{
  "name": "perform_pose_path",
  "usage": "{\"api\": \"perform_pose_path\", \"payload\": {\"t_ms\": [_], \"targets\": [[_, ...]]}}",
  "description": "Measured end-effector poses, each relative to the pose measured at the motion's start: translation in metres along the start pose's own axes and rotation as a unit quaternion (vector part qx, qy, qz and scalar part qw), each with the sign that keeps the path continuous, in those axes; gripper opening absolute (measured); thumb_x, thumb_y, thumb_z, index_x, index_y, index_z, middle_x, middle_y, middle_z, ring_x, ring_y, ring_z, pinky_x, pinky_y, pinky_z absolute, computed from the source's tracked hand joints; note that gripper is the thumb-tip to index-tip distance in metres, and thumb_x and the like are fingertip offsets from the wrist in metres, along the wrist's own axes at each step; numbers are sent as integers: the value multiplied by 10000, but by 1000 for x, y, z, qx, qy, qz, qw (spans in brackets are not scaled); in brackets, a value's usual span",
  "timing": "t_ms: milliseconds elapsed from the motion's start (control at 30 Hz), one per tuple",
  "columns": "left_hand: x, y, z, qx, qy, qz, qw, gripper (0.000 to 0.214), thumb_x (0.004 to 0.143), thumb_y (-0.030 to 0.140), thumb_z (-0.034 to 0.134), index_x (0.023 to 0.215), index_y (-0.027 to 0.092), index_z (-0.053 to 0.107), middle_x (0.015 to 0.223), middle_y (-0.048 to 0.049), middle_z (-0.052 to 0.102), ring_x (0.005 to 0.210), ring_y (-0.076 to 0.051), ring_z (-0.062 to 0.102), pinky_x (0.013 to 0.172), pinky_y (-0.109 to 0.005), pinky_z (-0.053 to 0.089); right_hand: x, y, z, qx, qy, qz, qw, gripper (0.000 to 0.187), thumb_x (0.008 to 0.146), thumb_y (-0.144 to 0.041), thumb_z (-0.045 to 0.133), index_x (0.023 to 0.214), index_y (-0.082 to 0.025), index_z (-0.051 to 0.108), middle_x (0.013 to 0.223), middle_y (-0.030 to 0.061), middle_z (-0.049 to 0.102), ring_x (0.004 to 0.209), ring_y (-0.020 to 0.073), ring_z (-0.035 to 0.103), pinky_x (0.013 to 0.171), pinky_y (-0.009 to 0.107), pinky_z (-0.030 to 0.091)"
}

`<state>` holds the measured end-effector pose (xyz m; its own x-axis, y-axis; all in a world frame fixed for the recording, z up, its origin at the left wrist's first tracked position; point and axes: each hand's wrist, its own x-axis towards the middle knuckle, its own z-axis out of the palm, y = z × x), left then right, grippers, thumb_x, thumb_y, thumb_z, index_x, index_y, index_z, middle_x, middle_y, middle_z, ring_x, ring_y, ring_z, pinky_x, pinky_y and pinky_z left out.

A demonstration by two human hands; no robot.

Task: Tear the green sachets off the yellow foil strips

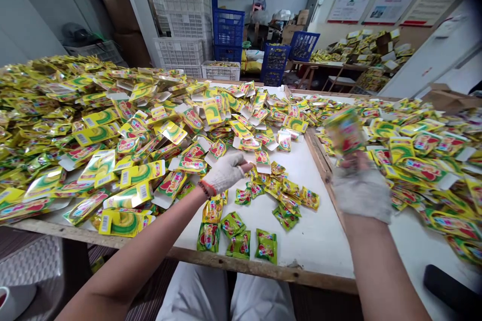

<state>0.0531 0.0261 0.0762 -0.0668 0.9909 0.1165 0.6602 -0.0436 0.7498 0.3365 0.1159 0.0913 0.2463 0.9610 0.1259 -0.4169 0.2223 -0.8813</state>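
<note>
My right hand (362,188), in a white fingertip-less glove, grips a small printed yellow-green box (344,130) upright above the wooden divider; both are blurred by motion. My left hand (225,173), gloved the same way, reaches over the white tabletop with its fingers drawn together, tips beside small foil packets. Whatever those fingers may hold is hidden. Yellow packets (289,188) and green packets (266,246) lie loose in front of me. An open-flapped box (262,160) lies just right of the left fingertips.
A big heap of packets and open boxes (124,125) covers the left side. Beyond the wooden divider (324,168), filled boxes (422,168) pile up. A black object (448,288) lies at the right edge. White crates (181,15) and blue crates (228,27) stand behind.
</note>
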Motion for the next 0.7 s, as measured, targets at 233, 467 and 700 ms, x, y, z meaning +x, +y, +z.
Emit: {"api": "perform_pose_path", "payload": {"t_ms": [233, 467, 700], "targets": [[-28, -15, 37, 313, -85, -9, 946, 259, 678, 237, 644, 931, 180, 657, 1033, -135, 620, 945, -299, 585, 802, -395, 450, -5, 37, -9, -288, -123, 52, 948, 256, 719, -320, 630, 944, -199, 641, 865, 25, 643, 587, 124, 550, 500, 239, 409], [-29, -31, 38, -169, -16, -78, 982, 221, 794, 262, 580, 989, 162, 608, 877, -41, 653, 787, -169, 591, 723, -282, 473, -7, 81, -14, -707, -291, -41, 643, 154, 712, -288, 655, 799, -161, 659, 903, 114, 611, 790, 205, 578, 696, 297, 410], [-22, -36, 39, -342, 1, -132, 930, 316, 713, 334, 696, 936, 135, 594, 728, -2, 606, 625, -106, 523, 586, -230, 424, -34, 58, 16, -466, -356, 44, 809, 229, 760, -339, 557, 928, -213, 649, 853, 24, 686, 766, 192, 620, 649, 264, 467]]}}
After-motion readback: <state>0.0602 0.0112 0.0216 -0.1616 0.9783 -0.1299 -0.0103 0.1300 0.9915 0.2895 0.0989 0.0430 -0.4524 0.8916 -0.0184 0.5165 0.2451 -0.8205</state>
